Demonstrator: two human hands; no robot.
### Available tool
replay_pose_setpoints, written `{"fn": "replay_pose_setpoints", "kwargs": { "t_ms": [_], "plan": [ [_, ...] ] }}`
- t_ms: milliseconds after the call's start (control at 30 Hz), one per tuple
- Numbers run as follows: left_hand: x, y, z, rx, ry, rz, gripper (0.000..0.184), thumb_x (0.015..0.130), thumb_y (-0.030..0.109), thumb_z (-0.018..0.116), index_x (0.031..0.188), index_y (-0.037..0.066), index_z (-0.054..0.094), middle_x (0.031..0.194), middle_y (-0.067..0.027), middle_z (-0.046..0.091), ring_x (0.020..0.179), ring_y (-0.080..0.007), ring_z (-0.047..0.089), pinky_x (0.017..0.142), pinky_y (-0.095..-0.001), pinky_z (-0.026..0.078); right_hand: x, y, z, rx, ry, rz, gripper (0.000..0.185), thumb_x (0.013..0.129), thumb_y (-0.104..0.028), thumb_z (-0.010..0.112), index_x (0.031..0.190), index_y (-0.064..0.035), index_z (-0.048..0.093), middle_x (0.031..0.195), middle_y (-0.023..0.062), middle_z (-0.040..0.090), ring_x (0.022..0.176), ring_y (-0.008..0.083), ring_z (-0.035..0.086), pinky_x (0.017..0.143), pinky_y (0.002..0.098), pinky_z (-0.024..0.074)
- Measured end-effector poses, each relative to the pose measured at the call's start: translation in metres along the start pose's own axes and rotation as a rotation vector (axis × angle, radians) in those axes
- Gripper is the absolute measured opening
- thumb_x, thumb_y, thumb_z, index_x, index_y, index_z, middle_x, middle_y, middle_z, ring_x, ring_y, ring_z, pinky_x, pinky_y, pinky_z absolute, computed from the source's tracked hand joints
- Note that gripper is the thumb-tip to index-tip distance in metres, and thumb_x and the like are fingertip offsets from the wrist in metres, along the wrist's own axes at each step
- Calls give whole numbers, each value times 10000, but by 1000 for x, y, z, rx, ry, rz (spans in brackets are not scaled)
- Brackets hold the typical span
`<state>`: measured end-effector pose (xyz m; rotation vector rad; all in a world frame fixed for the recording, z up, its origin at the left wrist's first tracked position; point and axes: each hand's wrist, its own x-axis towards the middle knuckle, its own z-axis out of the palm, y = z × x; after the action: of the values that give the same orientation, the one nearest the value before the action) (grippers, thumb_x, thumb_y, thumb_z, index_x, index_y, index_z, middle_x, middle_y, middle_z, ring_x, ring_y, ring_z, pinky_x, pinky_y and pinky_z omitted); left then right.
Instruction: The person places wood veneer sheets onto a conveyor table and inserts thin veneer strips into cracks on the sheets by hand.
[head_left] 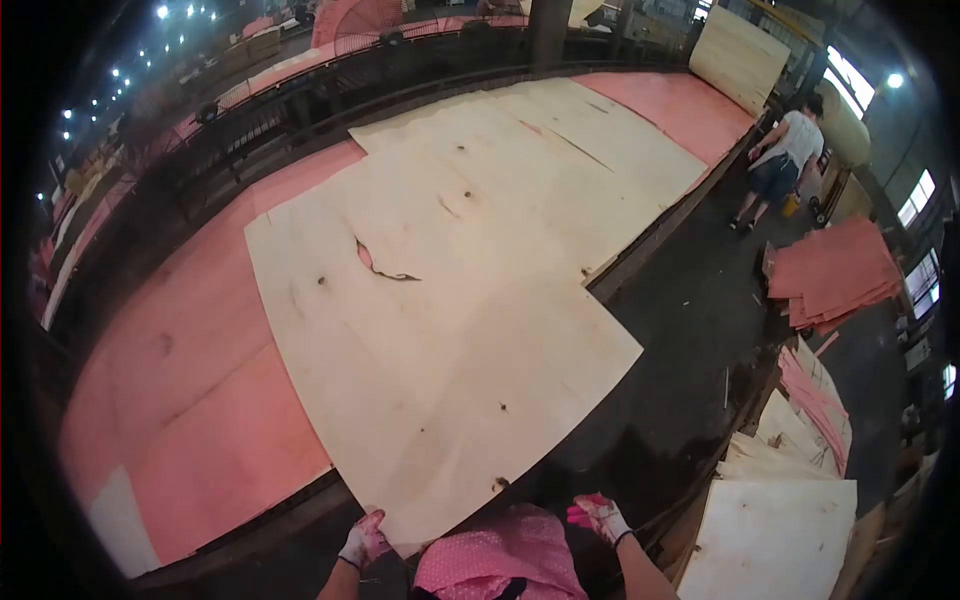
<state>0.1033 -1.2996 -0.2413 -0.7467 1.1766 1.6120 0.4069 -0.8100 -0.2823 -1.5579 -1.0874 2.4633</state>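
A large pale wood veneer sheet (pixel 440 330) with knots and a torn split lies across pink-coated sheets (pixel 220 430), its near corner jutting past the edge toward me. My left hand (pixel 364 540), in a white glove stained pink, is closed at the left edge of that corner; the fingertips are partly hidden. To the right of the sheet, my right hand (pixel 600 517), gloved and stained the same way, is held off it with fingers apart and nothing in them. Another pale veneer sheet (pixel 560 130) lies farther along the pink layer.
At lower right stands a stack of pale veneer (pixel 770 540), with pink strips (pixel 812 395) behind it. Farther back is a pile of pink sheets (pixel 838 270). A person (pixel 790 150) walks in the dark aisle (pixel 690 310). Fan guards and rails run along the far side.
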Motion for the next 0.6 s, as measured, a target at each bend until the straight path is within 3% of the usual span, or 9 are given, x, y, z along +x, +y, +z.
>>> {"fn": "replay_pose_setpoints", "kwargs": {
  "t_ms": [67, 133, 200, 267, 333, 367, 400, 467, 600],
  "plan": [
    [-17, -20, -8, -10, -15, 24, 465, 942, 299, 620, 1350, 116, 489, 1286, -111, 621, 1155, -332, 624, 989, -589, 480, -43, -10, 22, 87, -27, 26, 234, 874, -43, 744, 1087, 20, 670, 1044, 159, 716, 894, 259, 723, 760, 374, 628],
    [-10, -31, 9, -98, -99, 128, 413, 997, 308, 535, 1339, 80, 500, 1241, -103, 646, 1103, -301, 649, 969, -539, 506, -2, 6, 9, 87, -38, -4, 263, 860, -84, 770, 1088, -9, 662, 1004, 181, 715, 811, 297, 730, 672, 429, 621],
    [-14, -38, 11, -106, -96, 222, 394, 1016, 309, 505, 1326, 67, 515, 1199, -94, 665, 1053, -287, 670, 938, -508, 530, -16, -35, 40, -37, 29, 87, 283, 877, -90, 747, 1128, -31, 629, 1010, 190, 713, 816, 320, 730, 668, 416, 616],
    [-55, -21, 49, -1, -54, 200, 326, 1008, 238, 548, 1274, 48, 564, 1150, -93, 679, 988, -259, 691, 879, -433, 564, -14, -39, 34, -85, 25, 20, 428, 923, -338, 699, 1202, -41, 565, 1080, 216, 700, 844, 365, 721, 662, 426, 584],
    [-67, -15, 73, 250, 174, 376, 244, 971, 113, 609, 1200, 28, 610, 1114, -100, 683, 934, -229, 700, 825, -351, 578, -10, -63, 23, -30, -87, 39, 586, 927, -444, 657, 1302, -24, 494, 1200, 238, 655, 991, 400, 690, 863, 530, 546],
    [-60, -10, 76, 125, 120, 474, 248, 929, -2, 632, 1176, -13, 624, 1149, -119, 680, 999, -220, 692, 874, -318, 565, -3, -76, 20, -12, -103, 37, 628, 923, -472, 652, 1319, -17, 477, 1221, 235, 643, 1018, 396, 680, 889, 536, 533],
    [-64, 0, 87, 80, 94, 523, 264, 926, -13, 628, 1190, -25, 618, 1163, -128, 677, 1027, -224, 685, 899, -314, 557, 3, -85, 20, 9, -122, 32, 669, 920, -499, 647, 1336, -10, 459, 1243, 233, 632, 1045, 392, 669, 914, 543, 521],
    [-104, 17, 108, -6, 47, 601, 296, 921, -35, 619, 1216, -49, 607, 1192, -144, 671, 1083, -233, 671, 949, -305, 540, 13, -97, 22, -77, -26, -8, 804, 887, -657, 598, 1362, -25, 449, 1231, 177, 648, 1004, 338, 675, 857, 480, 523],
    [-183, 61, 78, -233, -135, 573, 339, 962, -15, 500, 1279, -131, 528, 1245, -213, 639, 1159, -273, 640, 1019, -327, 525, 67, -90, 14, 192, -21, -31, 815, 885, -721, 528, 1323, -35, 482, 1188, 127, 661, 989, 293, 665, 811, 422, 526]
  ]
}}
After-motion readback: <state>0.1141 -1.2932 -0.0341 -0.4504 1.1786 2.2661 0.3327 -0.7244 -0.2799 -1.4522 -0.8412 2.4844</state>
